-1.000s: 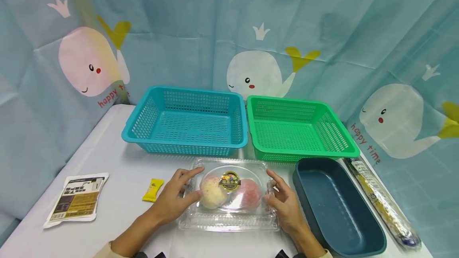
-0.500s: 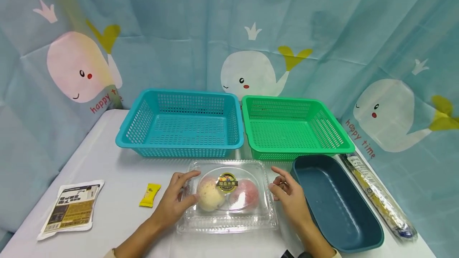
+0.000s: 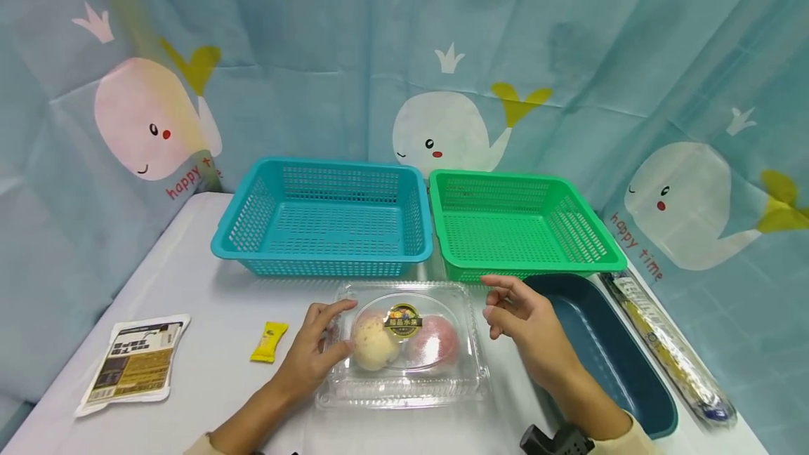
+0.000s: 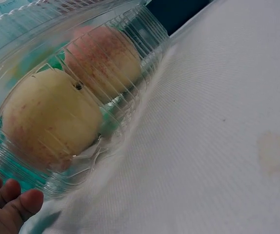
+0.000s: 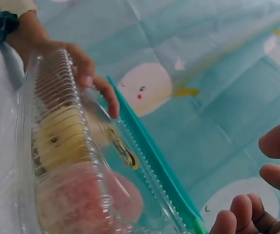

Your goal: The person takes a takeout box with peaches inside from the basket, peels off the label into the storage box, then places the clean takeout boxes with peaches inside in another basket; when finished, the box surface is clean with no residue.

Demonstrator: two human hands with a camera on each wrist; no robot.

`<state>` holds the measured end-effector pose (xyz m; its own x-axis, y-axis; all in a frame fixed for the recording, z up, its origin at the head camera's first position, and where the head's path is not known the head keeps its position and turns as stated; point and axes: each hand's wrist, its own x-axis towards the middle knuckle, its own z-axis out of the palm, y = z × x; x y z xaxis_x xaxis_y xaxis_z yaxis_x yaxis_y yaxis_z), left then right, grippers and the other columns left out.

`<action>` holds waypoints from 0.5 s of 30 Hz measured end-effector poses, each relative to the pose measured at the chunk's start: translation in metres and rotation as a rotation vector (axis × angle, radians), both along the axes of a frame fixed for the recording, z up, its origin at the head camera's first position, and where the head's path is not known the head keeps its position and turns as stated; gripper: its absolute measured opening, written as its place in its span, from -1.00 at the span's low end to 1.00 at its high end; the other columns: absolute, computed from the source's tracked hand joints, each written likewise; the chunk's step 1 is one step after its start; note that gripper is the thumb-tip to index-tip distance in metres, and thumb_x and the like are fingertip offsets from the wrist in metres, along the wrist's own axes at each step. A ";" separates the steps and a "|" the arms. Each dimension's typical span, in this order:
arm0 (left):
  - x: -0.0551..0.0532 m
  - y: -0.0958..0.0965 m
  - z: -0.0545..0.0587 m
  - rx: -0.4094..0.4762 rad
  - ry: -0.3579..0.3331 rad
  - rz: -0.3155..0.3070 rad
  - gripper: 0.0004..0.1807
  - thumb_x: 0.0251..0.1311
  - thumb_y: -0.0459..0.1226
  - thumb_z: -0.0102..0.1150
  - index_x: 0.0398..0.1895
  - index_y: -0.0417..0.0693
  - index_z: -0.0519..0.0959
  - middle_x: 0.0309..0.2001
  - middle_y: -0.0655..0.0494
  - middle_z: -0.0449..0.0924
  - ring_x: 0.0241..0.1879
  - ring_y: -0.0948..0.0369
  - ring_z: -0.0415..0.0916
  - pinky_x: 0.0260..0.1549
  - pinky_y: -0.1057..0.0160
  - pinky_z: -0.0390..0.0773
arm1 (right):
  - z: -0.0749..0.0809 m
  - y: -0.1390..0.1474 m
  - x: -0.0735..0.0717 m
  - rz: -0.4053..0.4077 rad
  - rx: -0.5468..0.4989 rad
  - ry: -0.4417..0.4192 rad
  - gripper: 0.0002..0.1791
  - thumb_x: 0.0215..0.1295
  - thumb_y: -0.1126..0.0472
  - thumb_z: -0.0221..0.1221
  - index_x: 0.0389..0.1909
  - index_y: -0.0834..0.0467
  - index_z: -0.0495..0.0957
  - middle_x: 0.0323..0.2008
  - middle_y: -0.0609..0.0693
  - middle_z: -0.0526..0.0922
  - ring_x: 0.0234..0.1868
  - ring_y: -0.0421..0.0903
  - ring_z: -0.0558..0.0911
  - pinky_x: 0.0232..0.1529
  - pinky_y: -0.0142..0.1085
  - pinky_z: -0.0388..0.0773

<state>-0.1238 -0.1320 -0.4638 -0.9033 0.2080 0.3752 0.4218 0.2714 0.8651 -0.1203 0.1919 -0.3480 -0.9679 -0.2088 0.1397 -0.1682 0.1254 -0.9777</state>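
White table bearing baskets, box and packs

A ribbed white cloth (image 4: 203,107) is covering the table (image 3: 392,434), and a faint brownish stain (image 4: 272,155) is showing on it. Along the back, the blue basket (image 3: 335,227) and the green basket (image 3: 499,234) are standing side by side, blue on the left. The clear box (image 3: 404,388) is sitting in front of them, near the middle. To its left, the yellow packet (image 3: 269,341) is lying near, and the pouch (image 3: 134,364) is lying flat farther out. On the right, the dark tub (image 3: 607,343) is standing lengthwise; beyond it, the long pack (image 3: 673,350) is running along the edge.
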 end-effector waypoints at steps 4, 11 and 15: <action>0.000 0.000 0.000 -0.009 -0.006 0.005 -0.40 0.09 -0.32 0.18 0.28 0.11 0.41 -0.13 0.05 0.24 -0.22 0.10 0.19 -0.43 0.24 0.26 | 0.008 -0.004 -0.008 0.060 0.028 -0.037 -0.56 0.27 0.40 0.15 0.18 0.32 0.41 -0.21 0.28 0.37 -0.41 -0.02 0.49 -0.39 -0.24 0.52; 0.000 0.001 0.003 -0.002 0.005 0.007 -0.42 0.11 -0.31 0.17 0.27 0.06 0.42 -0.13 0.03 0.24 -0.25 0.10 0.18 -0.46 0.26 0.24 | 0.016 -0.016 -0.028 0.116 0.089 -0.162 -0.57 0.26 0.33 0.20 0.16 0.26 0.47 -0.15 0.23 0.44 -0.32 0.02 0.47 -0.41 -0.26 0.51; 0.000 0.001 0.003 0.004 0.012 0.005 -0.43 0.12 -0.30 0.17 0.27 0.08 0.42 -0.14 0.00 0.23 -0.24 0.08 0.19 -0.46 0.25 0.24 | 0.019 -0.023 -0.036 0.150 0.143 -0.185 -0.59 0.25 0.33 0.18 0.14 0.25 0.50 -0.16 0.21 0.45 -0.31 0.02 0.47 -0.44 -0.26 0.49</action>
